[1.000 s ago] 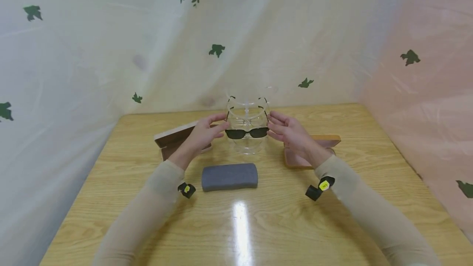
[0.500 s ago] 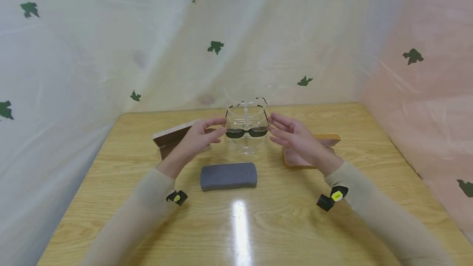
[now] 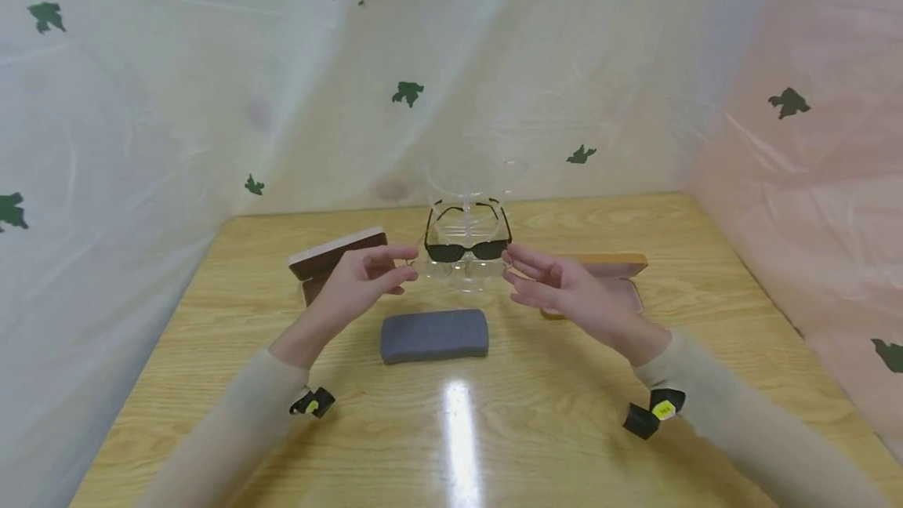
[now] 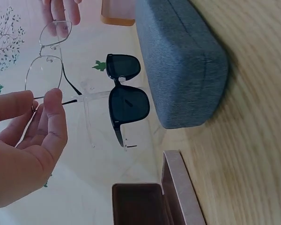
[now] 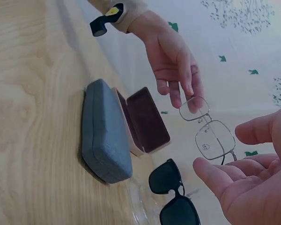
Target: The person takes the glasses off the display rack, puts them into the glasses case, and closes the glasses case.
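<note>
My left hand (image 3: pixel 346 284) pinches thin metal-framed eyeglasses (image 4: pixel 43 75) at one hinge, between thumb and fingers. My right hand (image 3: pixel 574 296) holds the other side near the hinge, its thumb and fingers on either side of the temple arm. The eyeglasses (image 5: pixel 215 139) have clear lenses and stand in front of a transparent display stand (image 4: pixel 87 119). Dark sunglasses (image 3: pixel 488 250) rest on that stand, behind the eyeglasses in the head view, their temple arms pointing back.
A closed grey-blue glasses case (image 3: pixel 433 335) lies on the wooden table (image 3: pixel 395 429) before the stand. At left an open brown-lined case (image 3: pixel 337 255) sits partly behind my left hand. An open orange case with pink lining (image 3: pixel 624 292) lies at right, partly covered by my right hand.
Both hands have drawn the eyeglasses off the stand, toward me and lower in the head view. The sunglasses stay on the stand; the cases have not moved.
</note>
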The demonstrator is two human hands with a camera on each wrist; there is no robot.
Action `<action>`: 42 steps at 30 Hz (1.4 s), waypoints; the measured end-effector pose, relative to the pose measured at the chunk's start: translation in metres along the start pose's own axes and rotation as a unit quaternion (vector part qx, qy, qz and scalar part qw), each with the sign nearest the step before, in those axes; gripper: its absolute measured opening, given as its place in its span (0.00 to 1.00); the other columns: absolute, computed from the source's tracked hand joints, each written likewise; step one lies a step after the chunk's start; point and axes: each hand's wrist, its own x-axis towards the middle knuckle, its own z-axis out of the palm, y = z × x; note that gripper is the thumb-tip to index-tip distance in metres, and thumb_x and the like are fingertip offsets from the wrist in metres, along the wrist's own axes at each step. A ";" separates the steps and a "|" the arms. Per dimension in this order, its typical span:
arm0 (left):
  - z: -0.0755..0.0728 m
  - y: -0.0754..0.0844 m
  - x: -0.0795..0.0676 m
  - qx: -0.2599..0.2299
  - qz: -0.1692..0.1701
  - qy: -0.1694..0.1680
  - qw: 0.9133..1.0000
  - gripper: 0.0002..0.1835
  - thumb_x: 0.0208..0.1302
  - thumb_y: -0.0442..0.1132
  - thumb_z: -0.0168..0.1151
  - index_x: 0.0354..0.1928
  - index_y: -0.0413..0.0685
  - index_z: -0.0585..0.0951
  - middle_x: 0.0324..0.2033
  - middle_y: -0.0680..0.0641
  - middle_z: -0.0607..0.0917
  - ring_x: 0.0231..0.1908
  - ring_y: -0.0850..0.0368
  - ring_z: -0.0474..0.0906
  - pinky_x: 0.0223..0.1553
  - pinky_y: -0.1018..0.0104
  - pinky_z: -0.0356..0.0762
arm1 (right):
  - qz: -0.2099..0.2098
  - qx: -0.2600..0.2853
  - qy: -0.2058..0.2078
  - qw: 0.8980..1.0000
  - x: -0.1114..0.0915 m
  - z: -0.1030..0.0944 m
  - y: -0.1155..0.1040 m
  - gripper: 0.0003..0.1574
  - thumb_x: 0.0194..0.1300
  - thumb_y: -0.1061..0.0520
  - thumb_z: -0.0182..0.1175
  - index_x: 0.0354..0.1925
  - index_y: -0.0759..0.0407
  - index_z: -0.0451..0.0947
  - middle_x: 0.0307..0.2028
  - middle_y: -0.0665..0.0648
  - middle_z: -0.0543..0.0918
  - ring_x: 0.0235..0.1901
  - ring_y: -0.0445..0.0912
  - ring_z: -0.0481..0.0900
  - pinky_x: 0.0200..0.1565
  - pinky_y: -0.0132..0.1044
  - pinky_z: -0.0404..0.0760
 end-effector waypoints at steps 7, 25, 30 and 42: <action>-0.002 -0.004 -0.016 0.010 0.007 -0.002 1.000 0.16 0.72 0.37 0.64 0.58 0.40 0.82 0.47 0.35 0.87 0.45 0.52 0.86 0.48 0.53 0.86 | -0.057 0.007 -0.022 0.998 -0.009 0.010 0.006 0.45 0.75 0.62 0.58 0.79 0.63 0.47 0.78 0.60 0.53 0.73 0.60 0.58 0.62 0.41 0.76; -0.010 -0.011 -0.042 -0.008 0.006 -0.031 0.999 0.23 0.67 0.33 0.68 0.63 0.35 0.79 0.54 0.34 0.84 0.47 0.35 0.85 0.45 0.56 0.87 | -0.073 -0.008 -0.027 0.997 -0.016 0.039 0.008 0.46 0.74 0.64 0.60 0.79 0.63 0.46 0.78 0.62 0.51 0.72 0.60 0.62 0.63 0.40 0.74; -0.015 -0.010 -0.043 -0.033 -0.001 -0.032 0.999 0.21 0.67 0.34 0.69 0.61 0.37 0.80 0.55 0.38 0.85 0.49 0.30 0.82 0.45 0.49 0.86 | -0.088 0.001 -0.028 0.996 -0.015 0.044 0.005 0.43 0.74 0.66 0.57 0.78 0.67 0.48 0.77 0.64 0.53 0.71 0.61 0.61 0.62 0.46 0.76; -0.029 -0.011 -0.041 -0.046 -0.020 -0.074 0.996 0.21 0.71 0.33 0.63 0.62 0.30 0.76 0.55 0.37 0.84 0.52 0.30 0.81 0.46 0.46 0.85 | -0.109 -0.024 -0.020 0.994 -0.004 0.049 0.004 0.37 0.75 0.70 0.54 0.75 0.72 0.54 0.75 0.66 0.58 0.68 0.61 0.68 0.54 0.47 0.83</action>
